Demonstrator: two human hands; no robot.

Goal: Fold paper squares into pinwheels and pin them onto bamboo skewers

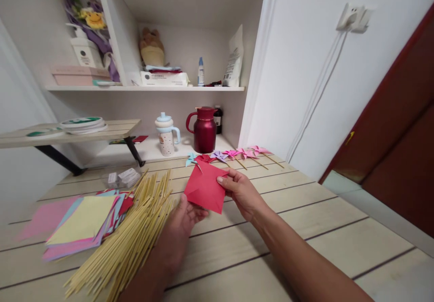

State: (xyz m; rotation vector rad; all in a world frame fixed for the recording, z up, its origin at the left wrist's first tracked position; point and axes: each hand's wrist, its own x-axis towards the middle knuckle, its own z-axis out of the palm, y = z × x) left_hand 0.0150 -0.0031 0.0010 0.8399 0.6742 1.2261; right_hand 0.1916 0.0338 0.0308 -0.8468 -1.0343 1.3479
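A square of red paper (206, 188) is held up over the middle of the table, with slits visible running in from its corners. My right hand (239, 186) pinches its right corner, thumb on top and fingers behind. At the lower left corner, my left hand (185, 216) grips the paper between thumb and fingers; its curled fingertips show below the edge. Behind the sheet lies a row of paper pinwheels on thin sticks, among them a purple pinwheel (219, 156) and a pink pinwheel (247, 153). A red pinwheel (204, 158) is partly hidden by the sheet.
Left of my hands lie a big bundle of thin wooden sticks (135, 229) and a stack of coloured paper (81, 220). Small clear boxes (124, 177) sit behind them. A red thermos jug (205, 132) and a lidded cup (166, 134) stand at the back, below shelves (145, 88).
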